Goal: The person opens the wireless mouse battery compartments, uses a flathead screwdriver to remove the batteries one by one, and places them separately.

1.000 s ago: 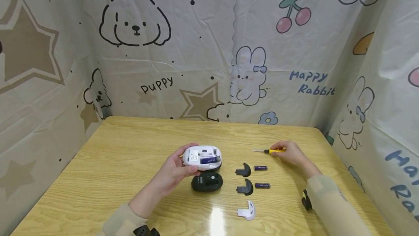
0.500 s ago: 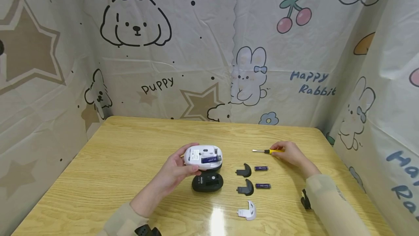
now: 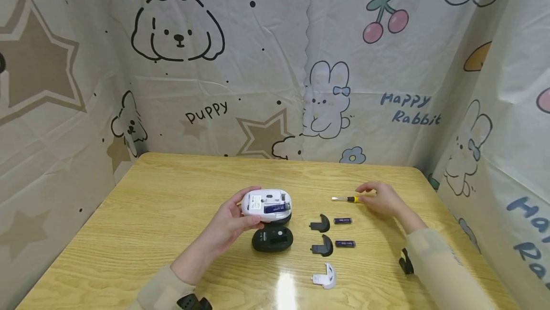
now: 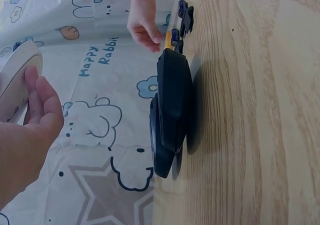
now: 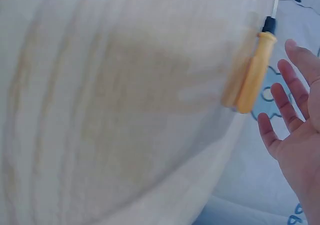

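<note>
My left hand (image 3: 232,221) holds a white computer mouse (image 3: 257,212) underside up, thumb on the near edge, fingers on the far edge. A purple battery (image 3: 275,208) shows in its uncovered slot. Below the raised mouse lies a black mouse (image 3: 271,239), also bottom up; another black one, mostly hidden, sits just behind it. My right hand (image 3: 380,199) hovers beside a small screwdriver (image 3: 351,199). In the right wrist view its fingers are loosely spread, apart from the yellow handle (image 5: 257,75), with nothing in them.
Right of the mice lie two black battery covers (image 3: 320,224) and a white cover (image 3: 324,277). Beside the black covers are two loose purple batteries (image 3: 343,221). The wooden table (image 3: 172,181) is bounded by a printed cloth (image 3: 258,61) at the back and sides.
My right hand has let go of the screwdriver handle and drawn slightly to the right, its fingers opening. The screwdriver lies on the table. My left hand with the white mouse is nearly unchanged.
</note>
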The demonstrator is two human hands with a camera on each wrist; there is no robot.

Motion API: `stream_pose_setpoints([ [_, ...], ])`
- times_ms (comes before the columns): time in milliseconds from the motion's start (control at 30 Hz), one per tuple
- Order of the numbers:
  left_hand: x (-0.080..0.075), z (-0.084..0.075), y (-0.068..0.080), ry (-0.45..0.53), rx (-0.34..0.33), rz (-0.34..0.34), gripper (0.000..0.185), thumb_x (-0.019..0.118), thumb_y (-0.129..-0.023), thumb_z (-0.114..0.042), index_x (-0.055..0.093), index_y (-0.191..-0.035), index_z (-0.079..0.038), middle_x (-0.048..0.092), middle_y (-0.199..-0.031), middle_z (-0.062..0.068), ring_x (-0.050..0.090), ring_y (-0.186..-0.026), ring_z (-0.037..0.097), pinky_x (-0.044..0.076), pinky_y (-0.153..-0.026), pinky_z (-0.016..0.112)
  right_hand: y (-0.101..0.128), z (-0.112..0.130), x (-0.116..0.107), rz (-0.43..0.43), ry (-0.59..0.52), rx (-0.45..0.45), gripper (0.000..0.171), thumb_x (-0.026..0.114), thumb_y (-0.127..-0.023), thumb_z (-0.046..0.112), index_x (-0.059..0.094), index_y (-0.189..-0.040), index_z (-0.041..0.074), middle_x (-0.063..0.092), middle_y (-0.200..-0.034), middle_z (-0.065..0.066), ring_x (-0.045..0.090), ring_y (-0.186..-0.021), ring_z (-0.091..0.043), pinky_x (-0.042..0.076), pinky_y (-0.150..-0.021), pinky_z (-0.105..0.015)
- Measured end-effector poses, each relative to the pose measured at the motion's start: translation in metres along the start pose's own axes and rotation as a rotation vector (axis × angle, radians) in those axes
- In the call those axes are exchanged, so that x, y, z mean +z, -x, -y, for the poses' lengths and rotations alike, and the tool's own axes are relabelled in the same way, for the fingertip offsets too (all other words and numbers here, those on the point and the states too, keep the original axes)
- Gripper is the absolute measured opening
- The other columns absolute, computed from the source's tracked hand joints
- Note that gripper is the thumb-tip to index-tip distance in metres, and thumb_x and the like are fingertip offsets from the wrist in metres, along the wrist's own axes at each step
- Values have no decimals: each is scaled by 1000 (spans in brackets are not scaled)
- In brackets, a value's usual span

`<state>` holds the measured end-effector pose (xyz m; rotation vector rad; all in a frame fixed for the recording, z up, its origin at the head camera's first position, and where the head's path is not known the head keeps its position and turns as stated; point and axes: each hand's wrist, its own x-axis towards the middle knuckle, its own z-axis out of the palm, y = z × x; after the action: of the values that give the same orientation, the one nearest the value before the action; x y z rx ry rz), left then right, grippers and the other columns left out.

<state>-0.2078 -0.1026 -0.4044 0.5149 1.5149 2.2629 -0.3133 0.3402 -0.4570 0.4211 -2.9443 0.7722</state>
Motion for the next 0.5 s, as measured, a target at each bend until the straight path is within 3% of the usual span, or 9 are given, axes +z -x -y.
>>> stream_pose_setpoints([
  [500,0,-2,-1,5,28,6,70,63,-82,8,32,-143,-6,46,-131,17,60,-102,22,56,-79,31,5,52,-38,-123,-30,-71,31,67,-88,25,66,-112,5,65,-114,-15,55,-105,-33,44,-91,-55],
])
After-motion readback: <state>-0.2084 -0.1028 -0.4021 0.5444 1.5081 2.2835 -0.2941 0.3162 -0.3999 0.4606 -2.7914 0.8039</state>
